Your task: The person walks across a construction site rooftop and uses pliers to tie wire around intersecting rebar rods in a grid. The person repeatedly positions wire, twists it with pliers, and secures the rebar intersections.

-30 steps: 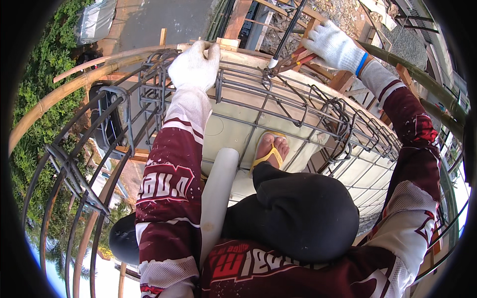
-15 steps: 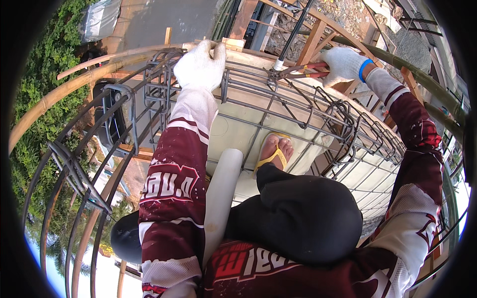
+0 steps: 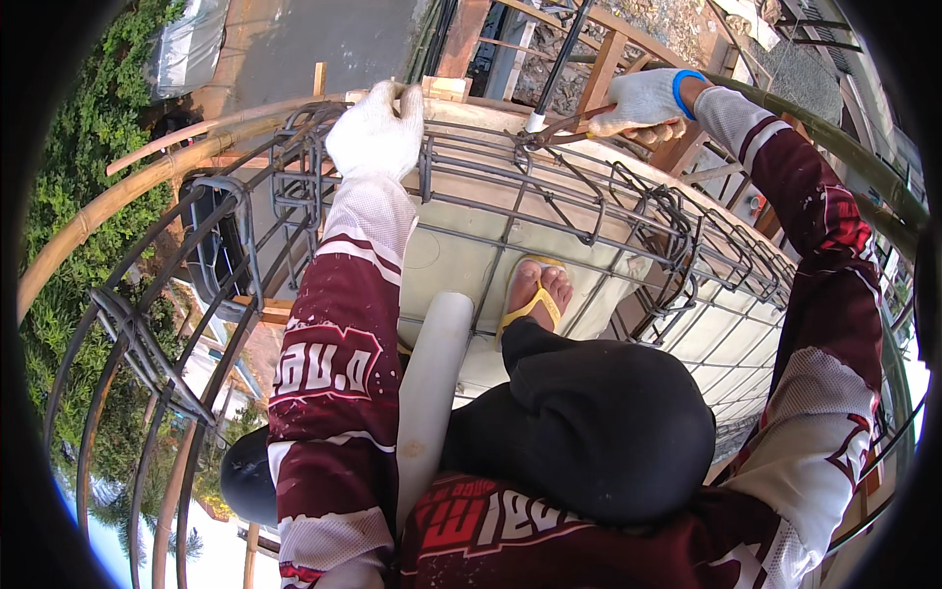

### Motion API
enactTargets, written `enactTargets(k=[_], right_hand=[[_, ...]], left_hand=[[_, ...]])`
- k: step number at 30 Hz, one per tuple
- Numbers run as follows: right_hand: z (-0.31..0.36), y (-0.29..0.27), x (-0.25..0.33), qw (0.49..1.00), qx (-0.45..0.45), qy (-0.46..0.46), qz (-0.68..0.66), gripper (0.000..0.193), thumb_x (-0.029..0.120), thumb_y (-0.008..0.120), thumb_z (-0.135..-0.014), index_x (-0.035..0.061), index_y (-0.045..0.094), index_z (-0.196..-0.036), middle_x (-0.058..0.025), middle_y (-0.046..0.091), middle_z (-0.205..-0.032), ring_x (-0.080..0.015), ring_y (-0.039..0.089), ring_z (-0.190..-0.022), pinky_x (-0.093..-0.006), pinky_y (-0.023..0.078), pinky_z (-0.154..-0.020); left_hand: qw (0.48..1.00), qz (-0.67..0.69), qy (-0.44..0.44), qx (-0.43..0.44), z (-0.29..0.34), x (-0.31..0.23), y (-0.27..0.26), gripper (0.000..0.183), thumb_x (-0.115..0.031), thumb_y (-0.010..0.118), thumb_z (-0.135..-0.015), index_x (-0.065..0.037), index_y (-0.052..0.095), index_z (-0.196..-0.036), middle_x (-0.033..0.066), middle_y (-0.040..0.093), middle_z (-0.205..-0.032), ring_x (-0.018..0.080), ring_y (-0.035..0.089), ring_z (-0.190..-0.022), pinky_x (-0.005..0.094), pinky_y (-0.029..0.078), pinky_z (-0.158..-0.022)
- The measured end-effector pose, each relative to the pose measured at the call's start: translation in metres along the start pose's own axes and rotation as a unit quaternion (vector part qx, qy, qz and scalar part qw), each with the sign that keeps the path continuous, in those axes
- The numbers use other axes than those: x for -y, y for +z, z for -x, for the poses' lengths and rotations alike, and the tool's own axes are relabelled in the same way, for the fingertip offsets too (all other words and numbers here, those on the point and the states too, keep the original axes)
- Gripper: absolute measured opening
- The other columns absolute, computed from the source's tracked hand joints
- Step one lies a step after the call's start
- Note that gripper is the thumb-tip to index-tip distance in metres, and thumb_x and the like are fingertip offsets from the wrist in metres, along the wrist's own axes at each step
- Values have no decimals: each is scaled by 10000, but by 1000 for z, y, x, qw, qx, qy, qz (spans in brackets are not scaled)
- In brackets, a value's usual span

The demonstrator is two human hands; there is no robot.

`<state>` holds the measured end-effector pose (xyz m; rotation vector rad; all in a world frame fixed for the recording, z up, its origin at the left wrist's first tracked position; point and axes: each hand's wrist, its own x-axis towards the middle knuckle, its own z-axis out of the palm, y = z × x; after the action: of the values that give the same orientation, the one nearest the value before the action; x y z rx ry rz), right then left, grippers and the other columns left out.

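My left hand [image 3: 376,133], in a white knit glove, is closed at the top edge of a wooden form board, beside a bundle of steel bars [image 3: 302,147]. What its curled fingers hold is hidden. My right hand [image 3: 643,106], gloved with a blue cuff, grips the handles of a pair of pincers [image 3: 557,135]. The jaws of the pincers are at the upper bars of the rebar cage [image 3: 559,187], near the foot of a dark rod with a white end [image 3: 536,122]. Any tie wire there is too small to make out.
My foot in a yellow flip-flop [image 3: 535,294] stands inside the cage on a pale panel. A white pipe [image 3: 437,373] lies beside my left forearm. Bent bars [image 3: 157,344] and a bamboo pole [image 3: 74,221] are at the left. Green bamboo [image 3: 834,128] crosses the upper right; ground lies far below.
My right hand has swung up and a little left, and the pincers' handles have come closer together. The view has shifted slightly; my left hand stays at the board edge.
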<state>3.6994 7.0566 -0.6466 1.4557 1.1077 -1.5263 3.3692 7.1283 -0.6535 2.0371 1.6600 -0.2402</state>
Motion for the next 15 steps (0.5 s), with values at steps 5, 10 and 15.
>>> enactTargets(k=[5, 10, 15], right_hand=[[-6, 17, -5, 862, -317, -176, 354, 366, 359, 826, -788, 110, 721, -1036, -80, 720, -877, -280, 731, -880, -427, 575, -748], [-37, 13, -24, 706, -489, -294, 420, 457, 332, 735, -891, 157, 633, -1300, -52, 656, -1011, -253, 648, -1010, -408, 500, -841], [-45, 8, -29, 906, -246, -188, 287, 454, 508, 607, -996, 87, 679, -1150, -80, 706, -810, -237, 681, -688, -393, 534, -623]], left_hand=[[1000, -10, 19, -18, 0, 1, 0, 394, -486, 540, -997, -162, 743, -1090, 132, 763, -928, 337, 739, -911, 438, 562, -829], [1000, -19, 12, -8, 0, 2, 1, 388, -475, 527, -1005, -164, 741, -1096, 132, 763, -935, 346, 737, -918, 442, 561, -830], [999, -23, 21, -15, 1, 1, 0, 391, -472, 513, -1012, -161, 733, -1100, 135, 762, -938, 355, 735, -917, 460, 559, -821]])
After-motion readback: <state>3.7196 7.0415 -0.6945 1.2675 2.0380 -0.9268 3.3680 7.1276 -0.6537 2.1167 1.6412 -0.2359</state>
